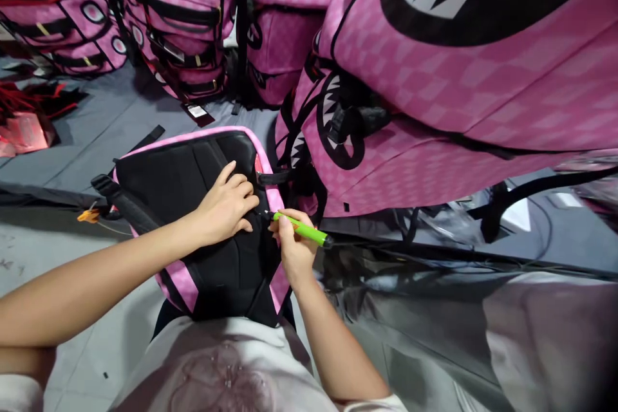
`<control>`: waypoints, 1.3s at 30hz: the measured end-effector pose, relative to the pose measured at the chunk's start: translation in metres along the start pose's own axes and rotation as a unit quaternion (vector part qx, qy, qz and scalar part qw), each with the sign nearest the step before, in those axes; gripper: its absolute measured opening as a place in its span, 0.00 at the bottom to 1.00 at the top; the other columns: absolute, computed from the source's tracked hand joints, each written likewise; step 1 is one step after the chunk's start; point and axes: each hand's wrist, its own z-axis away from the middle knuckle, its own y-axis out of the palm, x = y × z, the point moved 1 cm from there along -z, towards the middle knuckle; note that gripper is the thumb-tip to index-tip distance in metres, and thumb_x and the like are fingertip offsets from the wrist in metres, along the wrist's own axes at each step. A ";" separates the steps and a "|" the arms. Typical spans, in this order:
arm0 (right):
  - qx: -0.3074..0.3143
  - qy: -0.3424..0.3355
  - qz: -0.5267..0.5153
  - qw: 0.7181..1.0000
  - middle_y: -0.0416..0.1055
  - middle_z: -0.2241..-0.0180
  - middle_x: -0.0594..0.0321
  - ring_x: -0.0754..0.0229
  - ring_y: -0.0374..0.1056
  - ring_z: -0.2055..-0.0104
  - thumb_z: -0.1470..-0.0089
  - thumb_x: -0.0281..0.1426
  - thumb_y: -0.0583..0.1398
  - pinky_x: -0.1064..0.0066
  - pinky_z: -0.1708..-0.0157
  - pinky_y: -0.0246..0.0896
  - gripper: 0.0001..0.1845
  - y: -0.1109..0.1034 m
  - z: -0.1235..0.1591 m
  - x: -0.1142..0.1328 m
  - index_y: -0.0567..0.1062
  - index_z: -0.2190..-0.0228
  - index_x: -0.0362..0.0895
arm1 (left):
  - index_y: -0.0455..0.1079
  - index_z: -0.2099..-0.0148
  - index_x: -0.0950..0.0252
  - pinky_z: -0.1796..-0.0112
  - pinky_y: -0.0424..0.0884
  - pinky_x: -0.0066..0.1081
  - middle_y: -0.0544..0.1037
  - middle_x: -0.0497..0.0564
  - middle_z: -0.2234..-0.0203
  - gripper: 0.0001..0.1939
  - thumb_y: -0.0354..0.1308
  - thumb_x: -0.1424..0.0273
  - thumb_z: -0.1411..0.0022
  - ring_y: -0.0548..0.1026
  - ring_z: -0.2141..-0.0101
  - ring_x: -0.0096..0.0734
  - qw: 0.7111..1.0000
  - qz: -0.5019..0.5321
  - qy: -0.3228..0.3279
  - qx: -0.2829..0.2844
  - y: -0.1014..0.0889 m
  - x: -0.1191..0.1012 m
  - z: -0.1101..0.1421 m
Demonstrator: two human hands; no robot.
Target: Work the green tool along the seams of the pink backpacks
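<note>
**Green tool meets the pink backpack**

I see a pink backpack (pixel 193 206) lying on its front on the grey floor (pixel 72 141), right in front of my knees. Its black padded back faces up at me.

My left hand (pixel 226 206) lies flat on the black padding, fingers loosely curled, pressing down and grasping nothing. My right hand (pixel 292 244) is closed around a green tool (pixel 302 228) shaped like a pen. Its dark tip points at the bag's right edge, just beside my left fingers.

I think the bag is soft and light. The padding would squash under a push, and the cloth could slide around, so a flat hand on top keeps it steady. The straps or the pink rim look like good places to take hold of it. The tool looks hard, thin and light, easy to pinch like a pencil.

A big pile of more pink bags (pixel 434 77) sits close behind, and shiny plastic wrap (pixel 434 309) lies to the right.
</note>
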 end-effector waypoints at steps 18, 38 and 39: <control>0.026 -0.090 0.160 0.983 0.71 0.76 0.67 0.65 0.67 0.78 0.38 0.39 0.61 0.72 0.76 0.63 0.12 0.004 -0.003 0.002 0.75 0.67 0.43 | 0.74 0.63 0.63 0.35 0.61 0.57 0.79 0.52 0.58 0.04 0.60 0.71 0.34 0.72 0.46 0.43 0.988 0.021 0.038 -0.148 0.028 -0.009 0.021; 0.030 -0.134 0.225 0.965 0.73 0.74 0.64 0.63 0.70 0.75 0.36 0.39 0.59 0.71 0.72 0.65 0.13 0.001 -0.011 0.001 0.73 0.69 0.43 | 0.74 0.63 0.64 0.38 0.67 0.54 0.80 0.51 0.56 0.06 0.58 0.71 0.31 0.73 0.43 0.44 0.987 0.003 0.028 -0.161 0.030 -0.011 0.020; 0.031 -0.137 0.221 0.965 0.73 0.74 0.64 0.64 0.70 0.75 0.36 0.39 0.59 0.71 0.72 0.65 0.13 0.001 -0.012 0.001 0.73 0.69 0.43 | 0.74 0.63 0.64 0.38 0.67 0.54 0.80 0.52 0.57 0.06 0.58 0.71 0.32 0.73 0.44 0.45 0.986 0.005 0.029 -0.162 0.030 -0.011 0.020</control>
